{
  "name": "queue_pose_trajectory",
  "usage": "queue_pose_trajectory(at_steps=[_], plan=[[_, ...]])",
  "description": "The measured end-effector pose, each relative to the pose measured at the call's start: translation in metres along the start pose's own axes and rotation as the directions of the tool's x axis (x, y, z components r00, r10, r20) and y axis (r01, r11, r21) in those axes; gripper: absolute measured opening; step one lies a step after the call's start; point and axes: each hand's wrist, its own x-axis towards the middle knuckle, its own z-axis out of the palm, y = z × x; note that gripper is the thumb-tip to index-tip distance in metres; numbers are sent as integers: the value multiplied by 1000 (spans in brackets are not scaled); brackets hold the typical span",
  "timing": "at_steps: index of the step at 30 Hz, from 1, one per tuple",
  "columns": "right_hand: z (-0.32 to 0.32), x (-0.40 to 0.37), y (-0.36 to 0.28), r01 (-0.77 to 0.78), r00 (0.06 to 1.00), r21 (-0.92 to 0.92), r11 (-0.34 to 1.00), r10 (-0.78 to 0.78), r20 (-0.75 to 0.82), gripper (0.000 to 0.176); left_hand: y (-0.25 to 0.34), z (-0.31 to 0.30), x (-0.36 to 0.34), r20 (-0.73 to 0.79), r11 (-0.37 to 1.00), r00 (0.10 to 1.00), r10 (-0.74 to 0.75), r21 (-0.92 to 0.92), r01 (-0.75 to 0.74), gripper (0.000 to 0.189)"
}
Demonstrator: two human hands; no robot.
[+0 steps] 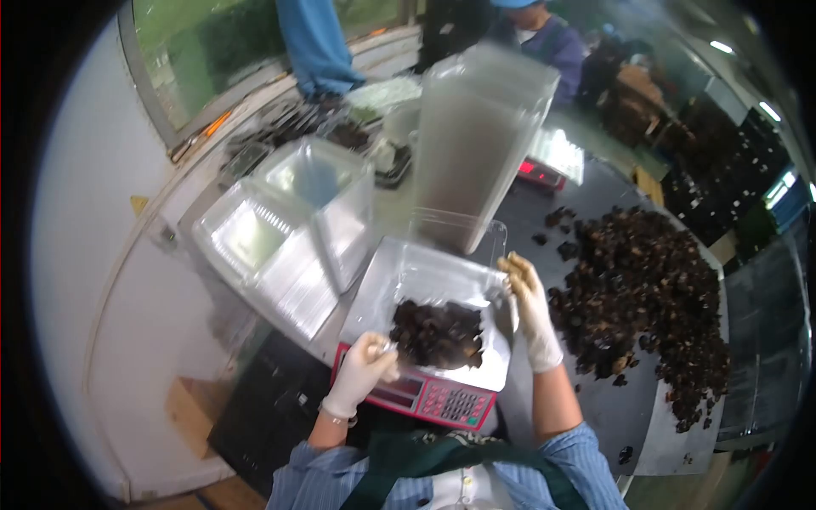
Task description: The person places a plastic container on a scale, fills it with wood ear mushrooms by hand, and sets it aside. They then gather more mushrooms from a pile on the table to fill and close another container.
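Observation:
A clear plastic container sits on a red digital scale, with a heap of dark, crinkled pieces like wood ear mushrooms inside. My left hand, in a whitish glove, is closed on the container's near left edge. Along the right side, my gloved right hand grips the container's rim between thumb and fingers. The scale's keypad faces me, below the container.
A tall stack of clear containers stands behind the scale, and more containers sit at left. A large pile of dark pieces covers the right side of the table. Another person is across the table, near a second scale.

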Motion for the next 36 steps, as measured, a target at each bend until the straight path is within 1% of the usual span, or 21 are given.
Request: queue_pose_trajectory(at_steps=[1,3,5,7,8,9,10,13,14,18,21,23,25,26,27,28,29,31,33,34,36], plan=[[-7,-8,-2,10,1000,75,997,-11,22,39,-1,-3,-1,21,999,1000,-11,-34,11,12],[-25,-37,-10,-145,963,101,984,117,241,42,1,-6,-4,41,980,995,-91,-172,97,14],[-20,-76,-26,-33,919,-206,978,111,378,53,-6,-11,-7,81,948,994,-68,-306,90,31],[-4,-107,-28,-3,964,-263,965,74,257,62,-11,-13,-9,131,936,991,-23,-346,67,33],[-1,-114,-20,-123,970,-246,961,169,177,61,-9,-9,-7,90,973,992,-83,-208,101,29],[0,-118,-15,-244,958,-218,945,270,96,60,-9,-5,-7,86,977,994,-63,-200,79,18],[-2,-118,-12,-267,958,-108,958,276,74,50,-6,-1,-7,80,975,994,-69,-204,84,15],[-17,-108,-22,-565,760,-105,819,565,321,39,-4,8,-9,69,984,996,-54,-164,64,17],[-18,-110,-14,-561,774,0,828,524,355,30,-5,10,-9,64,989,997,-41,-142,50,19],[-10,-118,3,-316,915,-49,948,318,248,26,-15,16,-11,51,999,999,14,-51,-11,21],[-7,-121,-5,-248,937,-185,951,284,204,25,-21,18,-11,24,995,995,98,-10,-98,21],[-11,-120,2,-44,983,-315,948,97,154,25,-18,19,-12,86,996,992,89,-12,-88,35],[-16,-120,-3,152,987,-408,900,-119,104,27,-2,25,-21,134,982,980,145,98,-159,53],[-18,-119,-11,302,953,-477,825,-270,136,27,13,32,-25,161,945,969,188,240,-223,54],[-19,-115,-20,442,892,-535,720,-414,180,28,29,39,-25,200,882,953,226,374,-288,56],[-18,-110,-25,495,860,-508,705,-479,173,28,40,46,-24,221,700,880,421,538,-470,54],[-19,-103,-27,630,760,-489,603,-609,227,28,46,50,-24,286,448,759,585,666,-596,52],[-21,-94,-31,740,620,-515,432,-735,275,28,39,45,-8,360,189,615,702,738,-648,55],[-24,-94,-27,738,626,-500,454,-737,255,27,40,45,-8,450,-39,471,759,753,-657,53],[-24,-95,-26,739,626,-490,462,-739,247,26,45,44,-7,497,-79,450,742,731,-678,54],[-22,-103,-30,587,805,-437,682,-550,222,23,60,54,-23,489,-17,483,727,716,-698,56]])
